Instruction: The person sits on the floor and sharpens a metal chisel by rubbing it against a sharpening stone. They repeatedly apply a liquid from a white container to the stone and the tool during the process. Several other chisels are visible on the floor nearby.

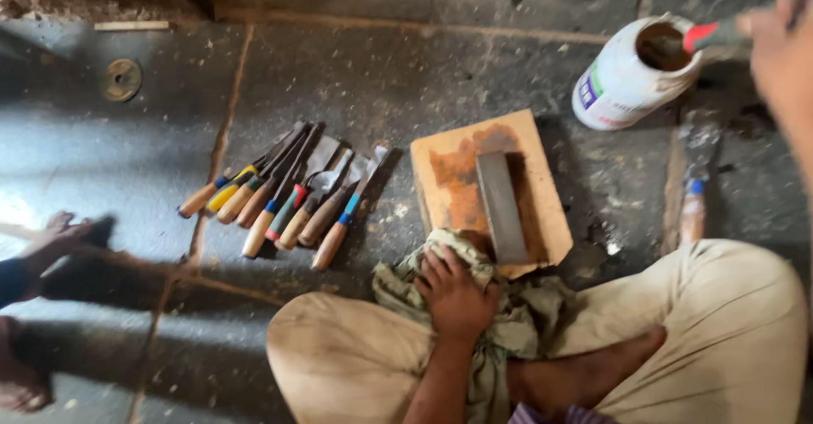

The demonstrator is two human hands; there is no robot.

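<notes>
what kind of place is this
Likely a woodworker's floor workspace: a row of wood-handled chisels on a dusty stone floor, a sharpening stone on a wooden board, and wood scraps along the top edge.
</notes>
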